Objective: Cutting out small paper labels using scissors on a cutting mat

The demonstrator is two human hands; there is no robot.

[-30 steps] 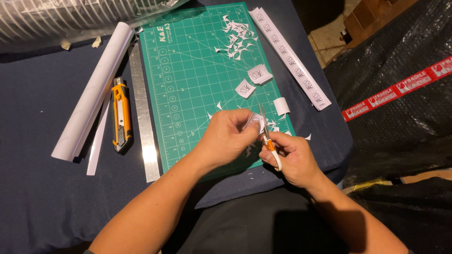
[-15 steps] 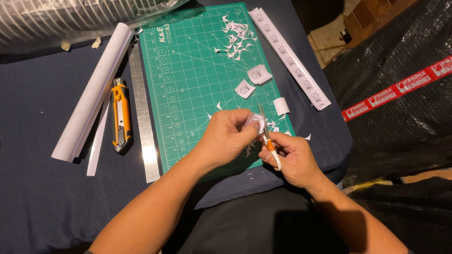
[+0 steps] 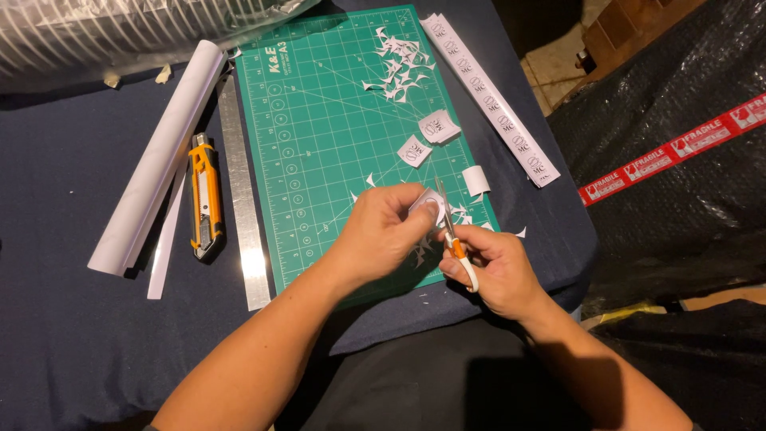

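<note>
My left hand (image 3: 384, 231) pinches a small white paper label (image 3: 424, 209) over the near right corner of the green cutting mat (image 3: 319, 128). My right hand (image 3: 493, 270) grips small scissors with orange and white handles (image 3: 455, 243), their blades pointing up against the label's edge. White paper trimmings (image 3: 467, 214) lie on the mat just beyond my fingers. Two cut labels (image 3: 431, 137) rest further up the mat, and a curled one (image 3: 476, 180) lies at its right edge.
A long strip of printed labels (image 3: 493, 102) lies right of the mat. A steel ruler (image 3: 241, 191), an orange utility knife (image 3: 204, 196) and a white paper roll (image 3: 159, 156) lie to the left on the dark cloth. A pile of scraps (image 3: 397, 64) sits at the mat's top.
</note>
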